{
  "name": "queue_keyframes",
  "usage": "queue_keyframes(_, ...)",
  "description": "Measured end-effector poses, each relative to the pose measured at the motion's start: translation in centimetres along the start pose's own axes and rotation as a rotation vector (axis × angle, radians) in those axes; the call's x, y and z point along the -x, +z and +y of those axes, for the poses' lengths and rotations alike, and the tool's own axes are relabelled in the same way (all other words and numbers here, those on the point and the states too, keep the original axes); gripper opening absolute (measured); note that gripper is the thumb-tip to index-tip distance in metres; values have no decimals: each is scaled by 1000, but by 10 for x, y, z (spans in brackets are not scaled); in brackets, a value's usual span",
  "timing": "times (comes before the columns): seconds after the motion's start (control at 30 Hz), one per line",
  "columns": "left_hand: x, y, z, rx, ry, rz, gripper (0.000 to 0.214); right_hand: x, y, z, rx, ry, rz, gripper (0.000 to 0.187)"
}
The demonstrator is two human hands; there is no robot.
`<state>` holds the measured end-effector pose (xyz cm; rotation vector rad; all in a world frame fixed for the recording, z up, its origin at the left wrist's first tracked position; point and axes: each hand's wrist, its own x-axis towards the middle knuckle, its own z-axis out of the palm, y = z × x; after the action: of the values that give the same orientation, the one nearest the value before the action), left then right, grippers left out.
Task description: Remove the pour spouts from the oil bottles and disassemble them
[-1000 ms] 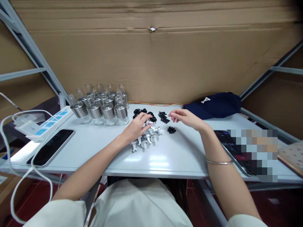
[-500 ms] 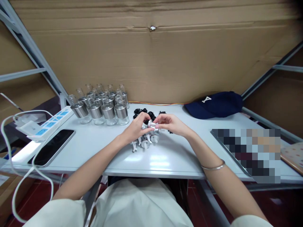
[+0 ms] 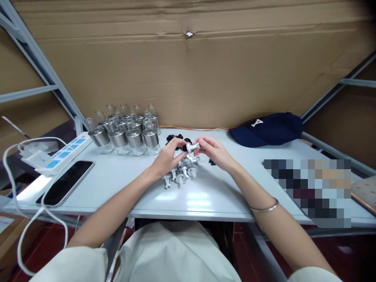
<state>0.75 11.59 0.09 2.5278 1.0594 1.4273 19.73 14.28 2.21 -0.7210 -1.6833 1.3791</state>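
My right hand (image 3: 212, 150) is closed, pinching a silver pourer spout (image 3: 192, 147) by its narrow end. The spout's wide end points left, toward my left hand (image 3: 169, 156). Thumb and fingers of that left hand curl round a small black round piece (image 3: 185, 148), which meets the spout's wide end. Whether the two are joined I cannot tell. Below my hands lies a cluster of several more silver spouts (image 3: 181, 179) on the white table (image 3: 223, 192). Behind my fingers sit several loose black pieces (image 3: 174, 137), partly hidden.
Several glass bottles with metal sleeves (image 3: 134, 139) stand at the back left. A power strip (image 3: 63, 154) with white cables and a phone (image 3: 66, 183) lie at the left. At the right are a navy cap (image 3: 266, 130) and a blurred-out flat object (image 3: 308, 192).
My hands have moved slightly up and apart. The silver spout has turned and risen from the pile, and a black piece now shows between my left fingers.
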Motion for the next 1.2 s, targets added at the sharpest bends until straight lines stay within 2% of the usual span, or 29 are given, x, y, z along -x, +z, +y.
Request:
queue_keyframes(0.17,0,1,1,-8,-12,12,17,3,5,1,427,-146,48,28)
queue_keyframes(0.23,0,2,1,-15,-3,15,16,4,6,2,505,-154,72,26)
queue_keyframes(0.43,1,2,7,-108,89,45,19,3,10,-1,210,-99,89,42)
queue_keyframes(0.67,-1,-4,8,-344,105,29,12,5,15,-5,154,6,-87,45)
queue_keyframes(0.83,1,1,7,-398,169,-20,20,5,12,-2,-106,154,-222,47)
queue_keyframes(1.03,-1,-5,6,-458,301,-117,28,10,6,-4,-260,304,-402,35)
queue_keyframes(1.1,-1,-8,4,-460,339,-118,31,11,9,-4,-275,288,-389,34)
queue_keyframes(1.2,-3,-9,1,-457,339,-54,37,11,17,-3,-241,185,-317,36)
